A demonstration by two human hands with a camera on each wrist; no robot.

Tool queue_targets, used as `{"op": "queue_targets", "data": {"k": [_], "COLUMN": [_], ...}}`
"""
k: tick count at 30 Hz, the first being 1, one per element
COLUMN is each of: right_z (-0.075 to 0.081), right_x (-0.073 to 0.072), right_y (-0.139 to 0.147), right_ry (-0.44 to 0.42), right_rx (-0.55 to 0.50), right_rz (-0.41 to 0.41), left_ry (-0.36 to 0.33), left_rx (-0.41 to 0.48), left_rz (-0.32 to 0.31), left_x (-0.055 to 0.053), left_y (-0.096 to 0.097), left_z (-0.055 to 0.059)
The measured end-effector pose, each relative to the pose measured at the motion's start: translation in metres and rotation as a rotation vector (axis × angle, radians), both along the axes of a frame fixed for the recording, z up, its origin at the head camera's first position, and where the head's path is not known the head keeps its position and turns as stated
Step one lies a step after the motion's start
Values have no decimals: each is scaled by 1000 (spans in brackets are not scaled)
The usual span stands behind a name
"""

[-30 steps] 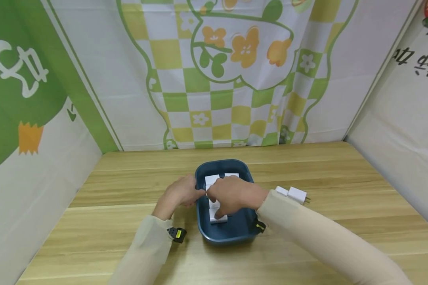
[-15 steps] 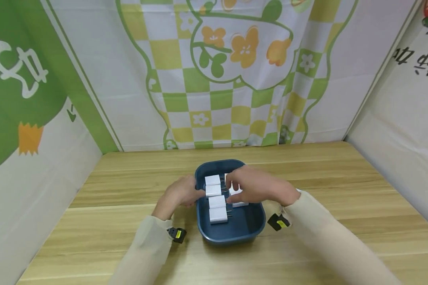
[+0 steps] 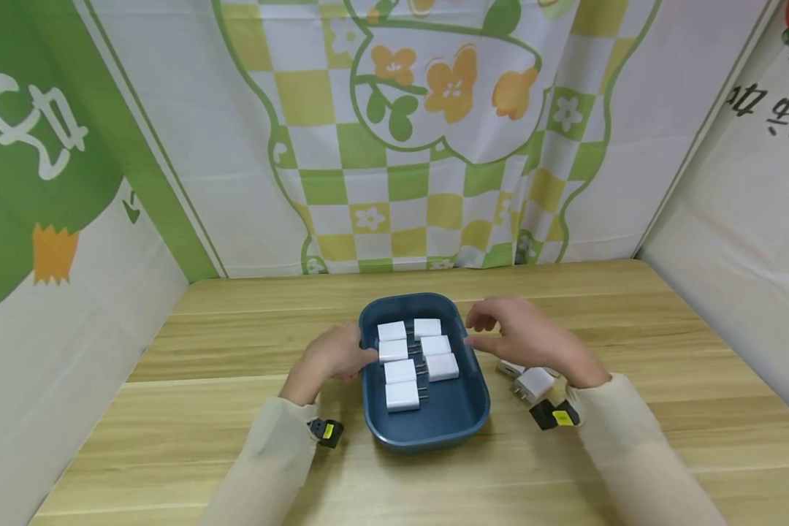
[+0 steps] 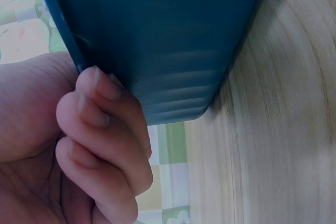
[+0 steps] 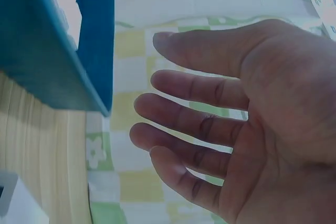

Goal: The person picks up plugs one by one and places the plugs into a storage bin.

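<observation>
A dark blue plastic bin (image 3: 423,438) holds several white plug-in chargers (image 3: 402,396), laid in two columns with their metal prongs pointing right in the left column. My left hand (image 3: 334,354) grips the bin's left rim, and the left wrist view shows its curled fingers (image 4: 107,145) pressed against the outer wall, thumb over the edge. Just outside the right rim hovers my right hand (image 3: 529,332), fingers spread and loosely bent, with nothing in it. Below that hand, more white chargers (image 3: 535,383) lie on the table, partly covered by it.
The wooden table (image 3: 237,453) runs back to a patterned curtain (image 3: 408,212), with printed fabric walls on both sides. Each wrist carries a small black camera (image 3: 327,432). One white charger (image 5: 21,203) shows at the right wrist view's lower corner.
My right hand has lifted away from the chargers in the bin and moved right, past the rim, uncovering both columns. The left hand has stayed on the rim.
</observation>
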State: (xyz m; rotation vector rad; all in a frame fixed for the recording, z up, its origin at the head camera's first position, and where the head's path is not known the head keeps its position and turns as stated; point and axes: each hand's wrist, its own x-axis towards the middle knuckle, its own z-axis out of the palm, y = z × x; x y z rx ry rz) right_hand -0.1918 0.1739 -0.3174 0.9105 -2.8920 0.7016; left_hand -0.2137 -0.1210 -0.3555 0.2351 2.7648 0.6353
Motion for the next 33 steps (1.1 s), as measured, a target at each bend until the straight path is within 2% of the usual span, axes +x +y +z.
{"op": "queue_targets", "data": {"k": [12,20,25,33], "right_z": [-13,-27,-36,-42], "right_x": [-4,-11,-15,-16], "right_y": [32,44,47,48], "right_ry": [6,-131,-167,-155], "right_rx": [27,103,154,177], "right_rz": [-57,-129,-122,-80], "left_ry": [-6,-6,-9,-6], "left_rx": [-5,-1,5,23], "left_rz": [6,7,4,-1], "left_x": [-1,-1,-1,-2], "left_y": [0,-1,-1,-2], "left_z": [0,-1,-3,-3]}}
